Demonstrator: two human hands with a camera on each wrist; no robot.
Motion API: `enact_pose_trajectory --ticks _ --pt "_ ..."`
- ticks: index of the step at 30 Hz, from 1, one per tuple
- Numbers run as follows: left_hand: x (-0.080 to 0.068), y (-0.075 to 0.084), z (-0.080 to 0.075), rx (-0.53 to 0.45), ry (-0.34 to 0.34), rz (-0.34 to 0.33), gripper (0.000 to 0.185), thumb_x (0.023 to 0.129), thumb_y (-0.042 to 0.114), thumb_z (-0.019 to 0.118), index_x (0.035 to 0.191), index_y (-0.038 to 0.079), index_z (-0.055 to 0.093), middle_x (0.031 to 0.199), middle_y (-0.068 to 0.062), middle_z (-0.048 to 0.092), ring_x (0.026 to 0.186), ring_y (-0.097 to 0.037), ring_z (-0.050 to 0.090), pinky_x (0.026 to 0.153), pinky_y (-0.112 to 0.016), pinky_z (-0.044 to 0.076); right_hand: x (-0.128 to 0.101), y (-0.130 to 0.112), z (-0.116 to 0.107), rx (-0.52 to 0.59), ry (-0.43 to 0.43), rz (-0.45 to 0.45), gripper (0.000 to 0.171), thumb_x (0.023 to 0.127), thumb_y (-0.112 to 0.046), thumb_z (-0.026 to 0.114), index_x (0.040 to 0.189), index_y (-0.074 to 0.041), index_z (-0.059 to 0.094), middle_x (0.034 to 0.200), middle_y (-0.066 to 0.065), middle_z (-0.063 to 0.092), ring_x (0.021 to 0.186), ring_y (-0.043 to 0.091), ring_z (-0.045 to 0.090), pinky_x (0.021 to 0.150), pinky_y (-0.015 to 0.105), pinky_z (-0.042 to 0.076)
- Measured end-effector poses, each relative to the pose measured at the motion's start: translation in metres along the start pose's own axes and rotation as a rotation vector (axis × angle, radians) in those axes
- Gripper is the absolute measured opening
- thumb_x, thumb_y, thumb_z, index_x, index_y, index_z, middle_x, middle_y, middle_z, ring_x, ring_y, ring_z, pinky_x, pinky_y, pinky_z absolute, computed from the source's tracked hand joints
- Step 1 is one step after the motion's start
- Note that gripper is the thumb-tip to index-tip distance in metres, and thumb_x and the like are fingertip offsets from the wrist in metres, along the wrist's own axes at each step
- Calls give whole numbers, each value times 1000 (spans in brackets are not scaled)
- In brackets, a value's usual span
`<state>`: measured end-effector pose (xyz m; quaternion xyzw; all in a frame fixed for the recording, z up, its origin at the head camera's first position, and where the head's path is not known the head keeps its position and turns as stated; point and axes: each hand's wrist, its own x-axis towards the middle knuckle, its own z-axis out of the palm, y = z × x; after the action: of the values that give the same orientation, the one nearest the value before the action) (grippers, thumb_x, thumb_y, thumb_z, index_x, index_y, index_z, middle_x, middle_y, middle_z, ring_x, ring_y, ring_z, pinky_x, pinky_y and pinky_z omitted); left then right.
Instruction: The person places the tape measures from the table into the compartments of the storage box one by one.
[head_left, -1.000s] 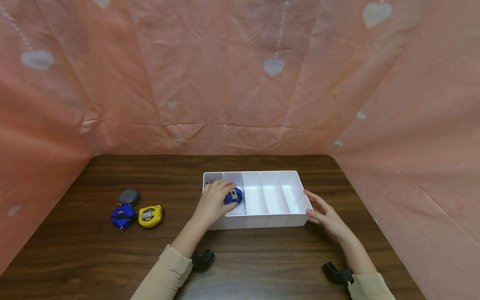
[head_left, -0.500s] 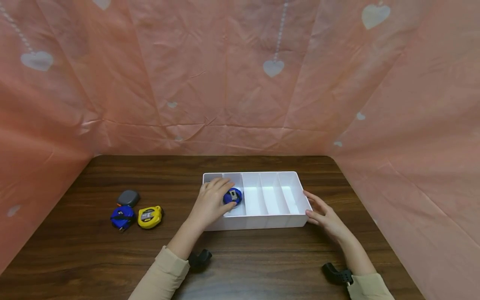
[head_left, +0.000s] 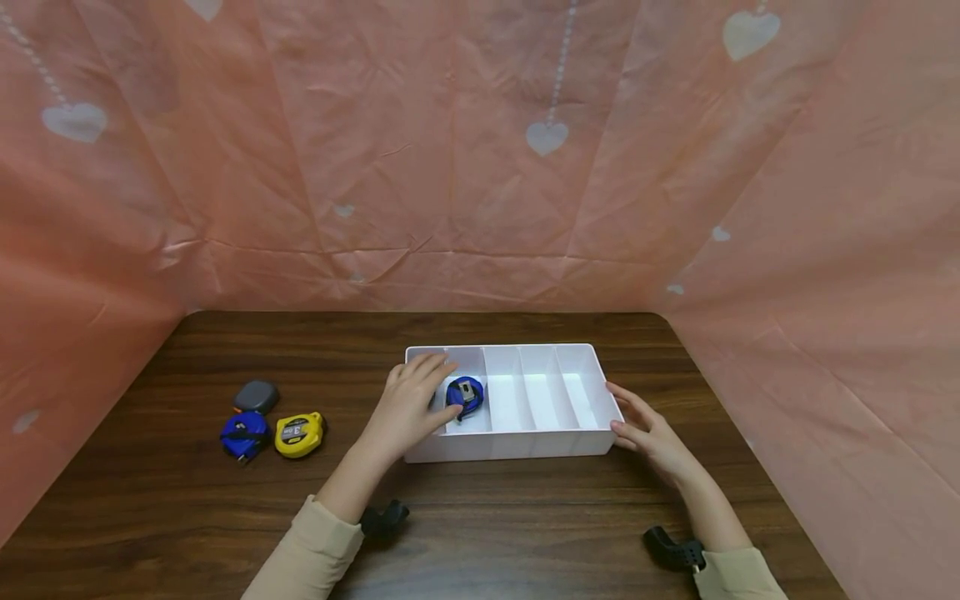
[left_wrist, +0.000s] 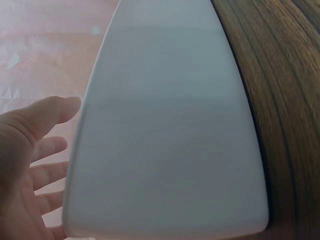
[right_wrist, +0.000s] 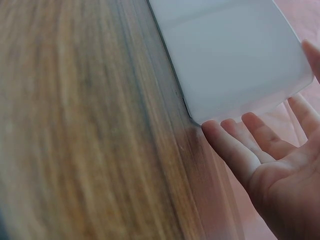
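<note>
A blue tape measure [head_left: 466,395] is seen lying in the second compartment from the left of the white divided tray [head_left: 525,443] on the desk [head_left: 525,517], flanked by the left hand [head_left: 408,406] with released fingers and the right hand [head_left: 647,429], flat-fingered against the tray's right end.

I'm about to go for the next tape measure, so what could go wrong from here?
The left hand is open over the white divided plastic tray, beside the blue tape measure in its second compartment from the left; withdrawing could snag it. The right hand only rests open-fingered against the tray's right end, so the tray might slide on the dark wooden table.
</note>
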<state>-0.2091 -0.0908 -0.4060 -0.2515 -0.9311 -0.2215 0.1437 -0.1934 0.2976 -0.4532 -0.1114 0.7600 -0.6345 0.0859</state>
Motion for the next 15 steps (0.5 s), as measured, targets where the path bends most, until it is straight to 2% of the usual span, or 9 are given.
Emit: enact_pose_trajectory --ticks 8,15 --pt "-4 -3 -9 -18 -11 14 65 81 36 77 136 10 54 144 -9 45 134 -31 33 104 -58 23 0 -1 0 0 -6 -2 60 97 -7 54 150 -3 24 145 34 24 109 11 51 84 28 49" --pt "-12 -7 -17 -57 -56 -28 67 82 37 75 140 15 51 147 -7 41 138 -31 26 107 -59 18 0 -1 0 -10 0 7 60 97 -8 54 150 -3 24 145 33 25 113 19 49 83 28 49"
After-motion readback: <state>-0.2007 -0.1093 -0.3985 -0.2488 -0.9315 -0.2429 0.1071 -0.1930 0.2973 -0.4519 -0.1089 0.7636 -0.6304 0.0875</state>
